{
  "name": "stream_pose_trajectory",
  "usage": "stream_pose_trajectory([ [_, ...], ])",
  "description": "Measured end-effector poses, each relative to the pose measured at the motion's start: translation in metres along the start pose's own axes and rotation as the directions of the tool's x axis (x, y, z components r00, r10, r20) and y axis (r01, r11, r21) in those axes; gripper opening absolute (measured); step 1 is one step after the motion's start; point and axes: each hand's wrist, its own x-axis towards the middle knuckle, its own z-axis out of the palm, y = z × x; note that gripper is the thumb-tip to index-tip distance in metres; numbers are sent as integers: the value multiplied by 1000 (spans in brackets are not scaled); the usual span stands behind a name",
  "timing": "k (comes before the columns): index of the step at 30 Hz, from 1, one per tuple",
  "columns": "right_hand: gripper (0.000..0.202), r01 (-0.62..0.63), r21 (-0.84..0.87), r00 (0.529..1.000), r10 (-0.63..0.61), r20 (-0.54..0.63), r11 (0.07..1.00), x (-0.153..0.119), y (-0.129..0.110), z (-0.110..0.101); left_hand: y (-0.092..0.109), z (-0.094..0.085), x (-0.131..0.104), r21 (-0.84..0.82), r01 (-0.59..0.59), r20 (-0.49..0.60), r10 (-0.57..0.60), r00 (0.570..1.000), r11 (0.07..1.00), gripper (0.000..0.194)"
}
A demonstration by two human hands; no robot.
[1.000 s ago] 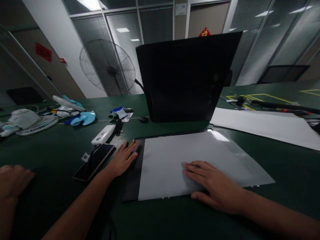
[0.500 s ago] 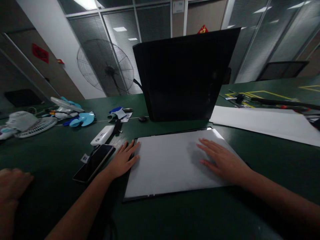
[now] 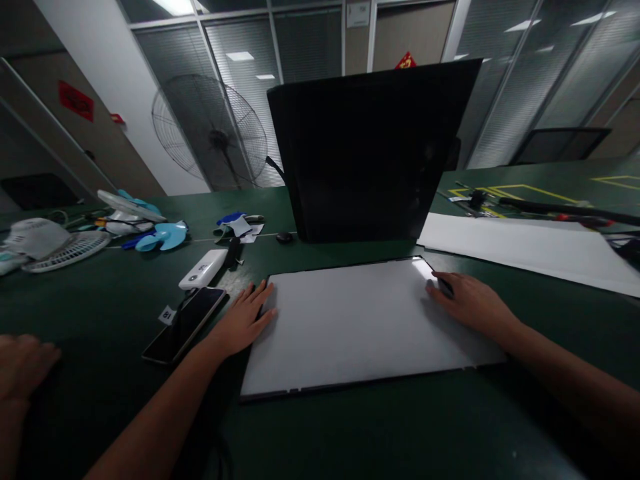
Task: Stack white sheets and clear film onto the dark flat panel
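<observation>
A flat white panel (image 3: pixel 345 327) with a thin dark frame lies on the green table (image 3: pixel 380 433). My left hand (image 3: pixel 245 320) rests at the panel's left edge, fingers spread, the tips on its white surface. At the upper right edge of the panel is my right hand (image 3: pixel 465 300), its thumb and fingers apart around a small black object (image 3: pixel 444 288), mostly hidden by the hand. Behind the panel stands a large black box-like screen (image 3: pixel 370 153).
To the left lie a phone (image 3: pixel 185 325), a white device (image 3: pixel 203 269), a small black item (image 3: pixel 285 237) and fan parts (image 3: pixel 163 237). Another person's hand (image 3: pixel 27 363) rests at the far left. White sheets (image 3: pixel 525 247) and cables lie at the right.
My right hand has moved right, from over the panel's surface to its right edge, where it has taken hold of a small black object. My left hand has barely moved.
</observation>
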Motion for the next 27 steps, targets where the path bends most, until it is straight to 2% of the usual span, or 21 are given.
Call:
stream_pose_trajectory([
  [4, 70, 16, -18, 1000, -16, -20, 1000, 0, 3, 2, -6, 1, 1, -42, 10, 0, -10, 1000, 999, 79],
  [8, 68, 40, -52, 999, -42, -35, 998, 6, 17, 8, -7, 3, 1, -43, -3, -24, 2, 1000, 999, 75],
  [12, 70, 69, -120, 985, -87, -150, 990, 21, 46, 22, -5, 4, 1, -22, -14, -13, 13, 1000, 1000, 72],
  [15, 71, 63, -146, 956, -101, -274, 987, 41, 74, 33, -3, 3, 0, 3, -13, 12, 13, 1000, 1000, 73],
  [17, 73, 44, -145, 948, -87, -306, 988, 58, 91, 36, -2, 2, -1, 21, -12, 20, 11, 1000, 1000, 73],
  [22, 75, 24, -156, 979, -54, -195, 988, 94, 114, 33, 2, -2, -4, 28, -3, 3, 3, 1000, 1000, 77],
  [27, 59, -50, -164, 994, 34, -102, 985, 97, 110, 23, 3, -3, -5, 29, 10, -2, -9, 1000, 1000, 78],
])
